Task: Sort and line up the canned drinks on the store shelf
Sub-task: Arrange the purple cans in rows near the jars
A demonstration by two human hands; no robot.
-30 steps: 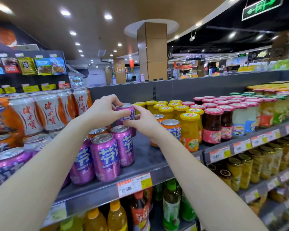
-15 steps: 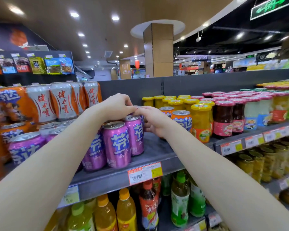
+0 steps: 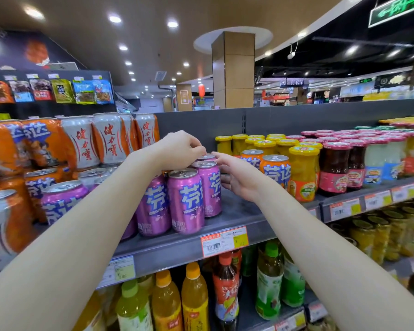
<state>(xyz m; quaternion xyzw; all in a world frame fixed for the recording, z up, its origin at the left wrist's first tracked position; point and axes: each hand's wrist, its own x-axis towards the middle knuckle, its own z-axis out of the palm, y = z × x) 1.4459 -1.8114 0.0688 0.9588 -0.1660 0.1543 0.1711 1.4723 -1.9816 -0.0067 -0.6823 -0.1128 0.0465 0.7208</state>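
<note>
Purple canned drinks stand in a row running back on the grey shelf [image 3: 239, 211]: a front can [image 3: 185, 201], a second can [image 3: 209, 187] and a rear can [image 3: 208, 156] with only its top showing. My left hand [image 3: 177, 149] reaches over the row and pinches the rear can's top rim. To the right of the row, my right hand [image 3: 239, 179] is held with its fingers spread and its fingertips close to the rear can. More purple cans [image 3: 153, 206] sit on the left. Two orange cans [image 3: 275, 170] stand to the right.
Orange and white cans [image 3: 108, 139] are stacked at the left. Yellow-lidded jars [image 3: 302, 173] and red-lidded jars [image 3: 335, 168] fill the shelf to the right. A bare strip of shelf lies between the purple and orange cans. Bottles [image 3: 194, 299] stand on the shelf below, under a price tag [image 3: 225, 241].
The purple can that both hands held up has come down onto the shelf behind the purple row. My right hand has let go and opened beside it.
</note>
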